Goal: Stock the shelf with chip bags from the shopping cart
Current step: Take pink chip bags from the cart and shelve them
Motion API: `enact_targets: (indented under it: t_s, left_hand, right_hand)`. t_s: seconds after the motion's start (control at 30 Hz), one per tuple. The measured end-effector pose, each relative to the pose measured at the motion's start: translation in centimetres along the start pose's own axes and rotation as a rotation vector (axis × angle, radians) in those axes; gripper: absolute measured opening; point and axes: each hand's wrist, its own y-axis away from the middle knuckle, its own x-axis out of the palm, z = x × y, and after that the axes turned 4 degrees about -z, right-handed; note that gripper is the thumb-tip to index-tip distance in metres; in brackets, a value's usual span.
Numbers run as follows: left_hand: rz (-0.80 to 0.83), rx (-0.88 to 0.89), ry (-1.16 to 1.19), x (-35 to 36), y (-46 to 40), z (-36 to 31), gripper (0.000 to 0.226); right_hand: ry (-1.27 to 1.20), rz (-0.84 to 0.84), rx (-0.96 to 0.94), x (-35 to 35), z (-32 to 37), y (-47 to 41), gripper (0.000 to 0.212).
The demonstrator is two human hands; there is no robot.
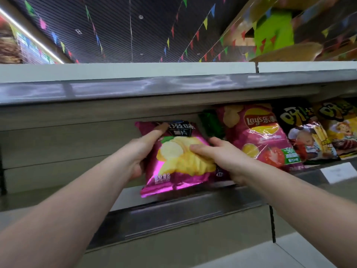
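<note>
- Item under handling: one magenta chip bag (174,157), foil finish, printed with yellow potato slices. It is held upright at the front lip of the shelf (58,196), bottom seam at or just over the edge; contact with the shelf deck cannot be confirmed.
- Left hand (142,151): grip grasping the bag's left edge, index finger extended up toward the top corner, remaining fingers wrapped behind.
- Right hand (218,154): grip grasping the bag's right side, thumb pressed across the printed slices, fingers hidden behind the bag.
- Governing relation: the bag sits between the two hands, long axis vertical, face toward the aisle. The open shelf space lies behind it and to its left; the stocked row begins just beside it on the right. Both hands are equally near; judged next move is a push straight back, then release.
- Neighbouring stock: a green bag (211,124) partly hidden behind the held one; a pink Lay's bag (258,136) reading "Lay's" with Chinese characters, a tomato picture and a green "-50" panel; two black-and-yellow bags (316,132) with cartoon figures and fries.
- Legible writing on the held bag: Chinese characters on a dark panel at top, white characters lower left, "55" lower right. Finer print is blurred.
- White price tag (340,172) on the shelf rail; text unreadable.
- Shopping cart is not in view.
</note>
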Motion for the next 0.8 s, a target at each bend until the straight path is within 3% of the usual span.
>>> enact_targets:
  t_s: [0.2,0.33,0.43,0.53,0.6,0.67,0.8]
  left_hand:
    - [-0.029,-0.011,-0.023,0.2,-2.4,1.2,0.019]
    - [-0.108,0.127,-0.323,1.0,-5.2,0.7,0.011]
    - [-0.036,0.193,-0.339,1.9,-7.1,0.7,0.031]
    - [0.013,0.223,-0.337,2.8,-8.1,1.1,0.036]
    - [0.033,0.245,-0.38,3.3,-9.0,1.5,0.054]
    - [-0.017,0.26,-0.434,3.8,-9.9,1.8,0.068]
    - [-0.138,0.301,-0.552,4.0,-10.8,2.4,0.068]
  right_hand:
    - [-0.02,-0.14,0.097,1.7,-1.1,-5.3,0.047]
    - [-0.083,-0.132,0.106,2.9,-1.6,-8.1,0.048]
    - [0.049,-0.189,0.064,3.2,-1.6,-10.4,0.054]
    - [0.132,-0.25,0.066,2.7,-2.1,-11.7,0.049]
    - [0.177,-0.273,0.062,2.4,-2.6,-12.2,0.049]
    - [0.244,-0.274,0.04,2.3,-2.9,-12.4,0.05]
    - [0.384,-0.261,-0.008,2.2,-2.9,-12.6,0.05]
